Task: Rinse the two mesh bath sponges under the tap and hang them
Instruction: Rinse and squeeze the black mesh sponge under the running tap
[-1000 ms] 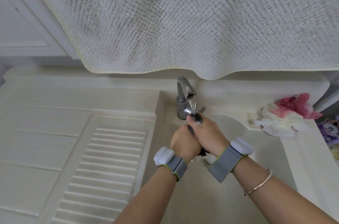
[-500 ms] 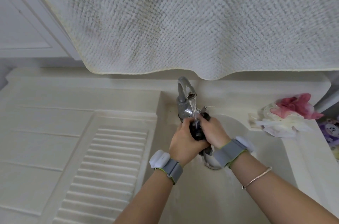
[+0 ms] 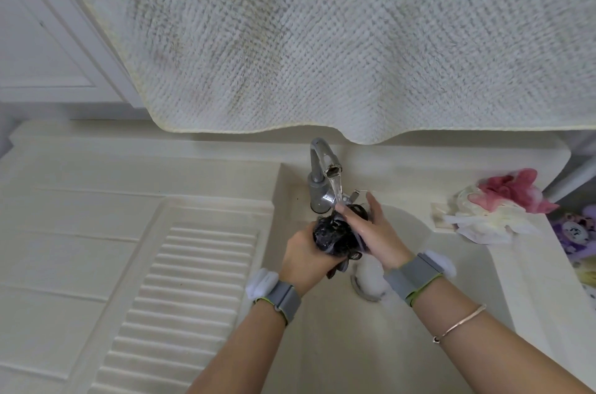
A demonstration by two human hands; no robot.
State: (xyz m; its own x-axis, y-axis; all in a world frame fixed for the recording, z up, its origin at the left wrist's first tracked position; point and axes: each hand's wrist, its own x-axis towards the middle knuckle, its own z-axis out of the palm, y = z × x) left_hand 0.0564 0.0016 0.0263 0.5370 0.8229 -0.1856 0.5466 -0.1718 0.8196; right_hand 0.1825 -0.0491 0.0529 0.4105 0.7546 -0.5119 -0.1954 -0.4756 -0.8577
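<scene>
Water ran from the tap [image 3: 325, 164] onto the black sponge [image 3: 335, 234] — left hand [image 3: 308, 259] gripped it over the sink [image 3: 403, 355], right hand [image 3: 375, 229] pressed flat, fingers straight. Pink sponge [image 3: 503, 203] sat on the bench [image 3: 451, 174].

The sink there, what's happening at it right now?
A person is rinsing a dark mesh bath sponge under the running grey metal tap. The left hand grips the sponge in the stream, while the right hand presses against it with straight fingers. A second pink and white mesh sponge lies on the cream sink ledge to the right, not in hand. Neither sponge is hung yet.
</scene>
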